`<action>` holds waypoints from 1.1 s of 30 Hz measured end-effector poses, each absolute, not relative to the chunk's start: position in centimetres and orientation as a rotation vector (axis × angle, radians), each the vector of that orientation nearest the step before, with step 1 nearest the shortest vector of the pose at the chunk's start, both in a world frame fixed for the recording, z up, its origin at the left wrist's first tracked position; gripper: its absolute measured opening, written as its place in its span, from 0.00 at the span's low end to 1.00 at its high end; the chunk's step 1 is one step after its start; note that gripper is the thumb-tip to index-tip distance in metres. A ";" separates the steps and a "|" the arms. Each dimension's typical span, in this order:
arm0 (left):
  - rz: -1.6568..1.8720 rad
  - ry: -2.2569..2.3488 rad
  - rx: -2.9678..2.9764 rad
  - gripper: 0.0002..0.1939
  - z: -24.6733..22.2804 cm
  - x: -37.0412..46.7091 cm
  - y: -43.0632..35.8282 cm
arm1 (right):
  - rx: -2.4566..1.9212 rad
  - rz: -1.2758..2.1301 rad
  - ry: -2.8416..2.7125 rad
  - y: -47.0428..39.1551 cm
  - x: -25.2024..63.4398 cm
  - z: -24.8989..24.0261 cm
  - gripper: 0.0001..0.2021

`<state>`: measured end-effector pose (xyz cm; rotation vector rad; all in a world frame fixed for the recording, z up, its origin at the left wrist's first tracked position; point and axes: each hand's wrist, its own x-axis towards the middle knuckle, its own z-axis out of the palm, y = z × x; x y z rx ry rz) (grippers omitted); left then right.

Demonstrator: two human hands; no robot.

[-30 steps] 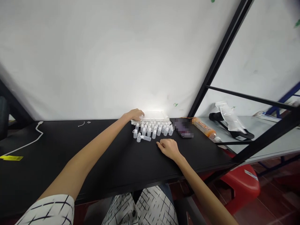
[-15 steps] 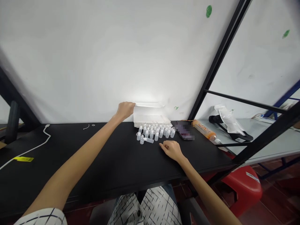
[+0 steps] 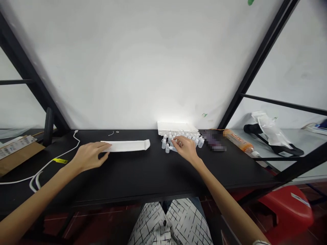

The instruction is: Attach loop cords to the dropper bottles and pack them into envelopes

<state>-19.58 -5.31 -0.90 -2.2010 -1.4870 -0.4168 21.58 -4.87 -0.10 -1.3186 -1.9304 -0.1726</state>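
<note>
On the left part of the black table (image 3: 143, 178), my left hand (image 3: 93, 154) grips the near-left end of a long white folded sheet (image 3: 127, 146). Its far-right end has a small bent-up flap; I cannot tell whether it is paper or thin card. My right hand (image 3: 185, 146) is over a cluster of small translucent plastic bottles (image 3: 200, 142) with looped caps. Its thumb and fingertips curl close together among them, and what they pinch, if anything, is hidden. One bottle (image 3: 173, 148) lies on its side by the thumb. Behind the bottles sits a stack of white flat sheets (image 3: 176, 127).
A blurred-out phone (image 3: 214, 143) and an orange-labelled bottle (image 3: 238, 140) lie to the right. A white cable (image 3: 58, 154) with a yellow tag and a cardboard box (image 3: 21, 154) are at the left. A wall rises behind, with black frame posts on both sides.
My left hand has brought the white sheet from the stack leftward and down to the table. My right hand has moved from the bare tabletop forward onto the bottles. The view has shifted.
</note>
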 end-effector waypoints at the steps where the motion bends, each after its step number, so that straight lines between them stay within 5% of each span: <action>1: -0.402 -1.478 -2.233 0.19 -1.1 -19.5 -5.5 | -1.361 -0.173 -1.955 -4.3 20.7 0.2 0.13; 9: -0.412 -1.431 -2.656 0.34 -2.0 -13.5 -1.5 | -1.617 -0.153 -2.144 -1.8 17.4 1.1 0.09; 20: -0.605 -1.358 -2.713 0.28 -4.6 -10.2 0.0 | -1.130 0.449 -1.770 -2.1 16.9 0.7 0.10; 33: -0.751 -1.349 -2.751 0.30 -3.9 -8.6 -2.6 | -0.969 1.031 -2.084 -2.8 14.0 -1.5 0.11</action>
